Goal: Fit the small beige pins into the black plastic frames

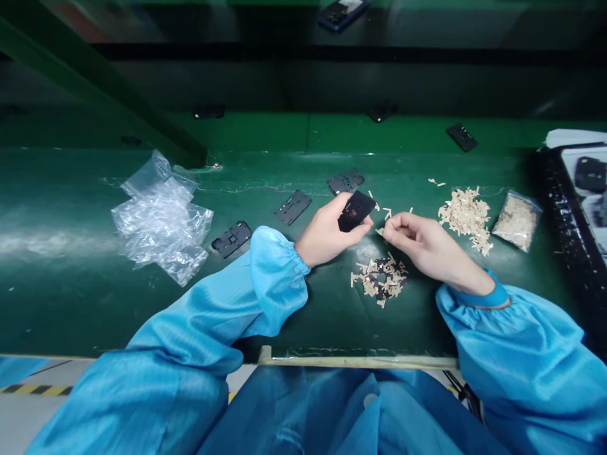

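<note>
green surface [71, 309] fills the middle of the view, scuffed in places, with a pale edge strip [355, 361] along its near side. both forearms reach in from the bottom in loose blue sleeves [279, 281] gathered at the wrists, elbows out wide and wrists angled in toward each other. the left hand [325, 232] is raised just above the surface, its fingers curled round a small black plate [355, 210] that tilts up from its grip. the right hand [417, 243] comes in from the other side, palm down, with thumb and forefinger pinched on a small tan strip [380, 232] close beside the left hand. the hands are near each other but not touching. right below the gap lies a small heap of tan strips mixed with dark bits [379, 279]. a bigger heap of tan strips [465, 218] sits further right, next to a see-through zip bag [516, 221] filled with more of them. three more black plates [293, 207] lie flat in a loose row beyond the left hand, with crumpled plastic bags [161, 218] to their left. a black tray [562, 208] holding dark pieces sits at the right edge.
</note>
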